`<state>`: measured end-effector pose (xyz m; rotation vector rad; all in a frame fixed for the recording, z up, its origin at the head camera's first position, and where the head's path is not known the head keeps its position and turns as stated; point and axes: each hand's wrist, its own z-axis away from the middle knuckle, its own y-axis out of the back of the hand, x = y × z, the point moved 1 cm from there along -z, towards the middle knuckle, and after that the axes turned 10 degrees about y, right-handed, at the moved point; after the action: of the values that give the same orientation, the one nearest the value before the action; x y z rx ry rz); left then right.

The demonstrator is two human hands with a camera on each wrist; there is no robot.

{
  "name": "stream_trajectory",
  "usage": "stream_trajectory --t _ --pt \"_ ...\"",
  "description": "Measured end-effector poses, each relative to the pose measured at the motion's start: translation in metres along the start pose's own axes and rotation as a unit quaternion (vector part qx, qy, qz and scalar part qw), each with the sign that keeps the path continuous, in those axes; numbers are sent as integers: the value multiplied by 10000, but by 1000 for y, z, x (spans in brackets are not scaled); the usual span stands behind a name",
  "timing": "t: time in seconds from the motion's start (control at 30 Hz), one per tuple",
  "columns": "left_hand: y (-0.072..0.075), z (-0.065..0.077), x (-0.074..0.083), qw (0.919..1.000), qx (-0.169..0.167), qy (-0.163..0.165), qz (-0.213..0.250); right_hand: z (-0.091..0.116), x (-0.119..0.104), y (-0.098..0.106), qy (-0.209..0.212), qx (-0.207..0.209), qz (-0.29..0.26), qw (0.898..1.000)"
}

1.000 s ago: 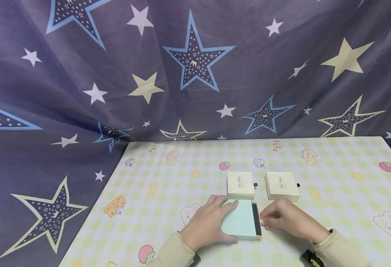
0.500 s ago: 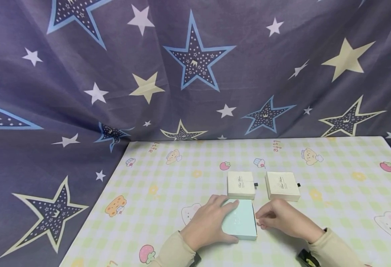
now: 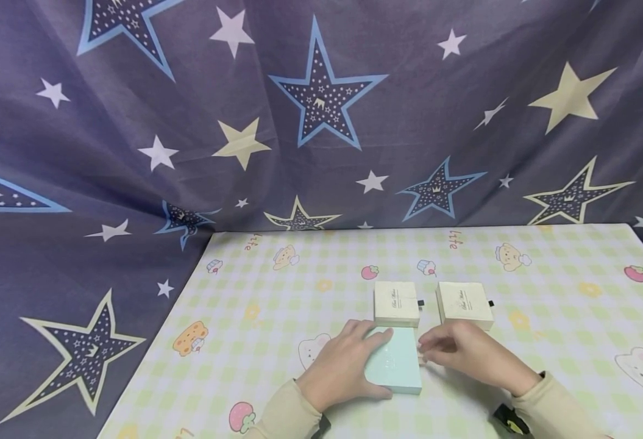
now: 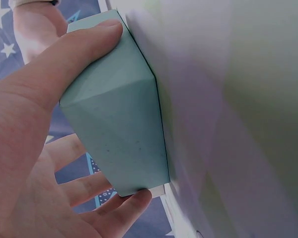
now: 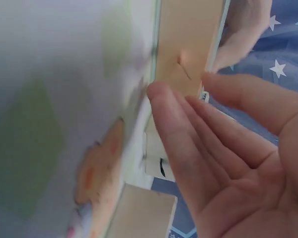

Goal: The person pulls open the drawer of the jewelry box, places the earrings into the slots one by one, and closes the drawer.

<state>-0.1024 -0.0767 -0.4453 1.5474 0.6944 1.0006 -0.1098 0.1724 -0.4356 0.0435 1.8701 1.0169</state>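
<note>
A mint-green drawer box (image 3: 397, 369) lies flat on the table. My left hand (image 3: 340, 366) grips its sleeve from the left, thumb on the near side and fingers along the far side, as the left wrist view shows around the mint box (image 4: 121, 124). At the box's right end is my right hand (image 3: 466, 353), its fingertips at the drawer front. In the right wrist view the tan drawer front (image 5: 186, 29) sits flush within the sleeve, with a small notch and crease in it. There, the thumb and fingers of my right hand (image 5: 233, 163) stand apart.
Just behind the mint box sits a cream box (image 3: 396, 303) with a black pull tab. A second cream box (image 3: 465, 303), also tabbed, stands to its right, behind my right hand. Checked cloth (image 3: 573, 341) covers the table; a star-patterned curtain (image 3: 321, 177) hangs behind.
The drawer has slid left into the mint sleeve, so its dark inside and tan edge no longer show from above. My right hand has moved left and slightly back; the left stays put.
</note>
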Motion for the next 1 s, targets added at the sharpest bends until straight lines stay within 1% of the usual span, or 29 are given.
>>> stream_trajectory --t 0.13,0.27,0.37,0.5,0.63,0.77,1.0 --pt "0 0 0 10000 13 -15 -29 0 -4 3 -126 44 -46 9999" --pt "0 0 0 10000 36 -34 -64 1 -8 2 -38 -84 -109 9999" --pt "0 0 0 9999 51 -47 -78 2 -11 -1 145 -176 86 9997" --pt "0 -1 1 10000 38 -53 -70 3 -16 -6 263 -198 599 9977" --pt "0 -1 1 10000 44 -70 -40 3 -19 -13 92 -229 927 9954" --pt "-1 -1 1 9999 88 -97 -57 1 -20 -17 -50 -235 1113 9935" --pt "-1 -1 0 9999 76 -61 -76 -1 -21 -19 -81 -238 1159 9929"
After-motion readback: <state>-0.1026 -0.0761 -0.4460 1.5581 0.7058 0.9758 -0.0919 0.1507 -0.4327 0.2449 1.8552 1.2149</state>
